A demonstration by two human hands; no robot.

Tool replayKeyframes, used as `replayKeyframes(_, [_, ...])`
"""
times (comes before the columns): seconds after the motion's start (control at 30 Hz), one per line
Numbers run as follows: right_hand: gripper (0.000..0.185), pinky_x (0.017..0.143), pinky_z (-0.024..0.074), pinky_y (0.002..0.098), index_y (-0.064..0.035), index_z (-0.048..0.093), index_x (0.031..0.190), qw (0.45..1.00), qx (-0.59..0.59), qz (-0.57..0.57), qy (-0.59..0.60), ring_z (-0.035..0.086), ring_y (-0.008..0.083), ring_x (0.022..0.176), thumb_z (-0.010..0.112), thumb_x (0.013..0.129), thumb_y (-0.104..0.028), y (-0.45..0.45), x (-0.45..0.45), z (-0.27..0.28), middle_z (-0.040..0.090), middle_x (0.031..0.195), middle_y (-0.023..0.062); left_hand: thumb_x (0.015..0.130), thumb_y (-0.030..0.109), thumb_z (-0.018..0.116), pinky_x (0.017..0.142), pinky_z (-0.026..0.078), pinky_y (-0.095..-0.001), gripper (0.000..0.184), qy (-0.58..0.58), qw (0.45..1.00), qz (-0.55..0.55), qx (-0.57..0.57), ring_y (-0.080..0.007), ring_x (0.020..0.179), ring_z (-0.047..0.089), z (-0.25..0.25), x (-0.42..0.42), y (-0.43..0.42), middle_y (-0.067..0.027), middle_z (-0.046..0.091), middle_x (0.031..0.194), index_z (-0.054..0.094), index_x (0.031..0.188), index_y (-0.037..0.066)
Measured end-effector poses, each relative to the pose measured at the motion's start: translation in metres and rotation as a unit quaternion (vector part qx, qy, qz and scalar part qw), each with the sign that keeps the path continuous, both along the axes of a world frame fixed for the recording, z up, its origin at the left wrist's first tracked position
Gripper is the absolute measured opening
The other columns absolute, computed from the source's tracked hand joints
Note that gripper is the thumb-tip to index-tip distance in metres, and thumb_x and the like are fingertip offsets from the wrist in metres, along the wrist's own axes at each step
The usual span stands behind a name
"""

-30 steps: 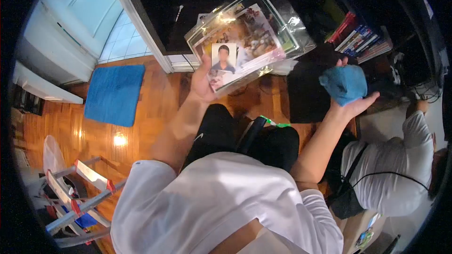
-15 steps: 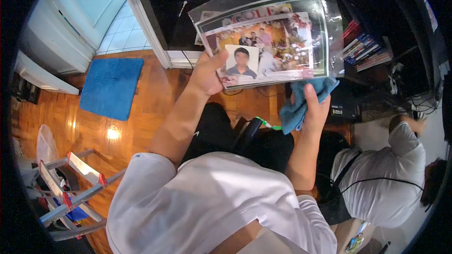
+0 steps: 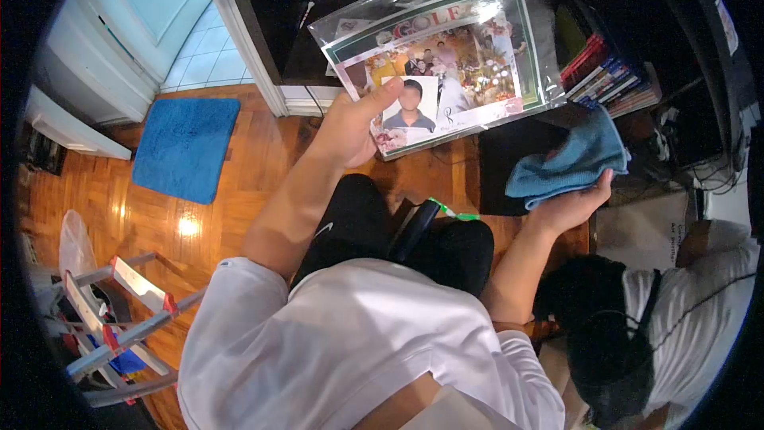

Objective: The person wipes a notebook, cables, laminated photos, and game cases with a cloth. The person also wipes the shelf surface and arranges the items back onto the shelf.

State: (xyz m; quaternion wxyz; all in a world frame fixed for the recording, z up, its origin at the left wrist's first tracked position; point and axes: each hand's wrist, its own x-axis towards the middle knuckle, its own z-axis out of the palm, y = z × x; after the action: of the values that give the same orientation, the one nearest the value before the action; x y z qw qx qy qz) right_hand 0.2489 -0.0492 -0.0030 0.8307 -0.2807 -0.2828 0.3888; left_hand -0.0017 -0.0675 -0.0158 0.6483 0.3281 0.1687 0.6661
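My left hand (image 3: pixel 348 129) is closed on the lower left corner of a clear plastic sleeve of photos (image 3: pixel 477 84), thumb on top. Inside the sleeve are a green-bordered sheet with the word GOLF, a group photo with flowers and a small portrait photo (image 3: pixel 414 115). A blue cleaning cloth (image 3: pixel 577 155) lies bunched in my right hand (image 3: pixel 571 205), which is held palm up with its fingers partly under the cloth. The cloth is to the right of the sleeve and apart from it.
A dark shelf holds a row of books or cases (image 3: pixel 609 84) at the right. Another person in a white shirt (image 3: pixel 704 334) bends low at the lower right. A stepladder (image 3: pixel 143 291) stands at the left, and a blue mat (image 3: pixel 187 147) lies on the wooden floor.
My right hand with the cloth has moved right, away from the sleeve's lower edge, and turned palm up. The sleeve has shifted slightly left. The other person has bent lower.
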Motion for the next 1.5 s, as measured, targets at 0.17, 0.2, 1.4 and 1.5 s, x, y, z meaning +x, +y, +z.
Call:
replayKeyframes(0.17, [0.031, 0.085, 0.0389, 0.0372, -0.002, 0.057, 0.103, 0.758, 0.144, -0.221, -0.596, 0.051, 0.0302, 0.095, 0.061, 0.071, 0.0, -0.027, -0.042, 0.019, 0.054, 0.102, 0.0145, 0.086, 0.013, 0.054, 0.073, 0.049, -0.032, 0.028, -0.003, 1.0, 0.008, -0.005, -0.0165, 0.082, 0.058, 0.015, 0.02, -0.007, -0.0083, 0.059, 0.093, 0.048, 0.11, 0.001])
replayKeyframes(0.2, [0.037, 0.08, 0.0403, 0.04, -0.0051, 0.059, 0.102, 0.715, 0.17, -0.19, -0.651, 0.05, 0.0328, 0.088, 0.062, 0.066, -0.006, -0.027, -0.055, 0.014, 0.051, 0.109, 0.0187, 0.086, 0.013, 0.054, 0.072, 0.049, -0.0316, 0.028, -0.007, 1.0, -0.009, -0.004, -0.016, 0.081, 0.058, 0.014, 0.023, -0.007, -0.008, 0.059, 0.092, 0.048, 0.11, 0.001])
replayKeyframes(1.4, [0.055, 0.092, 0.0324, 0.0514, -0.0073, 0.043, 0.124, 0.956, 0.063, 0.175, 0.229, 0.042, 0.0338, 0.114, 0.034, 0.087, -0.047, 0.014, 0.076, 0.008, 0.049, 0.116, 0.0207, 0.083, 0.011, 0.056, 0.073, 0.049, -0.0324, 0.036, -0.001, 0.998, -0.059, 0.037, -0.0192, 0.089, 0.058, 0.027, 0.001, -0.03, -0.0124, 0.056, 0.102, 0.044, 0.116, -0.001])
replayKeyframes(1.5, [0.06, 0.083, 0.0407, 0.0441, -0.0046, 0.043, 0.123, 0.943, 0.02, 0.265, 0.201, 0.051, 0.0287, 0.1, 0.038, 0.085, -0.051, 0.019, 0.076, -0.014, 0.051, 0.111, 0.0199, 0.083, 0.013, 0.057, 0.069, 0.049, -0.032, 0.037, -0.049, 0.99, -0.105, 0.082, -0.0192, 0.086, 0.058, -0.001, -0.005, -0.009, -0.0124, 0.056, 0.1, 0.045, 0.115, -0.001])
